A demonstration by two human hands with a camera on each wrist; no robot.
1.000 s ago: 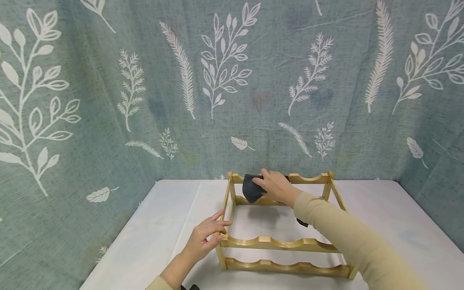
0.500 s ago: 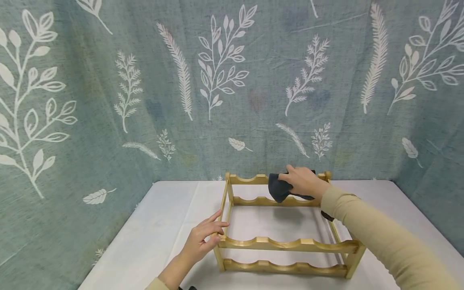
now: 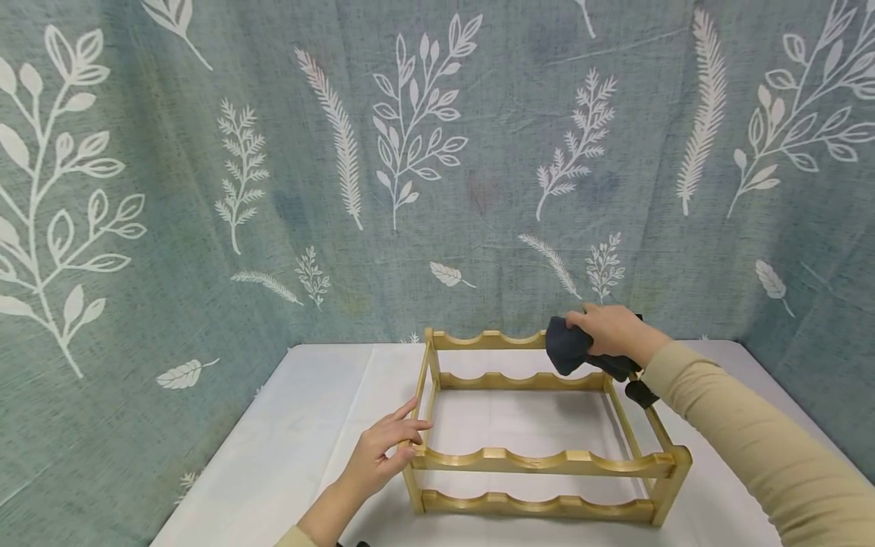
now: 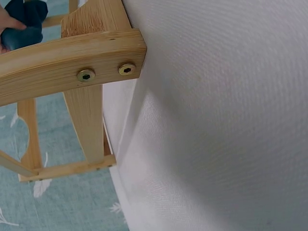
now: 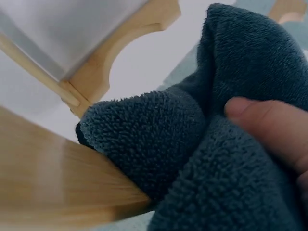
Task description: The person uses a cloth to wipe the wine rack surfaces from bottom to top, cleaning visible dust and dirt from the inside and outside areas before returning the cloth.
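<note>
A dark blue-grey terry cloth (image 3: 567, 347) is bunched in my right hand (image 3: 618, 332), at the back right of a light wooden rack (image 3: 540, 461) with scalloped rails. In the right wrist view the cloth (image 5: 144, 130) lies against a wooden bar (image 5: 62, 178), and my thumb (image 5: 269, 125) presses into its folds. My left hand (image 3: 383, 448) rests on the rack's left side near the front corner, fingers spread loosely. The left wrist view shows the rack's screwed corner (image 4: 106, 53), with the cloth (image 4: 29, 24) beyond it; my left hand is outside that view.
The rack stands on a white-covered table (image 3: 301, 425). Behind and at the sides hangs a grey-green curtain (image 3: 437, 182) with white leaf prints. A dark object (image 3: 362, 543) shows at the bottom edge, by my left wrist.
My right hand has moved right with the cloth, from the middle of the rack's back rail to its back right corner. My left hand stays on the left side.
</note>
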